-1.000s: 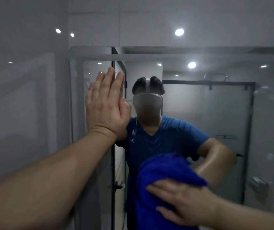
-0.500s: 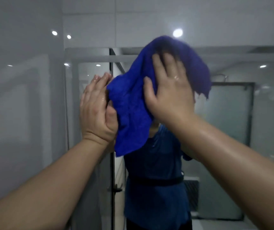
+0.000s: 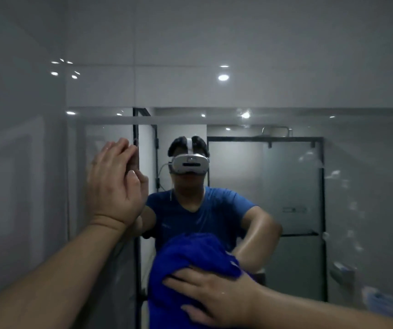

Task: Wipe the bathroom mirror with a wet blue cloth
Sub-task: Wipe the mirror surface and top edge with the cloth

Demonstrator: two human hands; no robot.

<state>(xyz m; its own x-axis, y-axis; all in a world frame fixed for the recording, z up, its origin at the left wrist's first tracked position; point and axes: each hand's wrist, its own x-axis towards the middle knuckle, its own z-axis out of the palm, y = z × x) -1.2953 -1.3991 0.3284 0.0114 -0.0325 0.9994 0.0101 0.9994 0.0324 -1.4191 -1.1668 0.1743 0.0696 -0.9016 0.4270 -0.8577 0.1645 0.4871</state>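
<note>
Pressing a bunched blue cloth [image 3: 190, 260] flat against the lower part of a bathroom mirror [image 3: 285, 186], a person's right hand [image 3: 217, 298] lies near the bottom centre of the scene with its fingers spread wide over the fabric, the bare forearm reaching in from the lower right. The cloth sits between that palm and the glass, its folds rising above the fingertips and hanging below the hand to the bottom edge. Up and to the left, the left hand [image 3: 116, 184] is planted open against the mirror's left side, fingers extended and held close together, thumb out to the right, the forearm stretching in from the lower left corner. In the glass beyond, the reflection shows the person in a blue T-shirt [image 3: 200, 217] wearing a white headset [image 3: 189, 163], one elbow bent outward. Farther back in the reflection stands a black-framed glass shower enclosure [image 3: 293, 210], its panel frosted. Pale smears and droplets mark the mirror's right side. Glossy grey wall tiles [image 3: 214, 43] fill the space above the mirror's top edge, carrying bright spots of reflected ceiling lights [image 3: 223, 77].
</note>
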